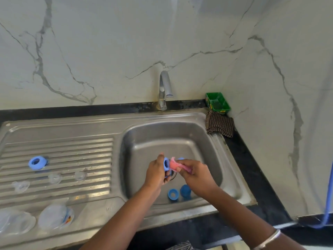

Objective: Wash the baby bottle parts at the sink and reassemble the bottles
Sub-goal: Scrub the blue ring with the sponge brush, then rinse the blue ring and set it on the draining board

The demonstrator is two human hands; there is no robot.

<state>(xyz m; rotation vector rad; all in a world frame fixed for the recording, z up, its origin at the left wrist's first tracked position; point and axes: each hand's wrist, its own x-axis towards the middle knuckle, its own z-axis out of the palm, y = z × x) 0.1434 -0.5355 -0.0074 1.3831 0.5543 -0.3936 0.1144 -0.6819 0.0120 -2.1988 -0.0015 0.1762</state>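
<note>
Over the steel sink basin (203,139), my left hand (156,173) grips a blue bottle ring (166,164) on its edge. My right hand (193,175) presses a pink sponge (177,166) against that ring. On the basin floor lie another blue ring (173,194) and a blue cap (185,190). A third blue ring (37,162) rests on the ribbed drainboard (75,150), along with three clear teats (80,175) (55,178) (20,186). Clear bottles (54,216) (16,222) lie at the drainboard's front left.
The tap (164,89) stands behind the basin with no water visibly running. A green soap tray (218,102) and a brown checked cloth (219,126) sit at the back right corner. Marble walls close the back and right. A blue hose (328,201) hangs at right.
</note>
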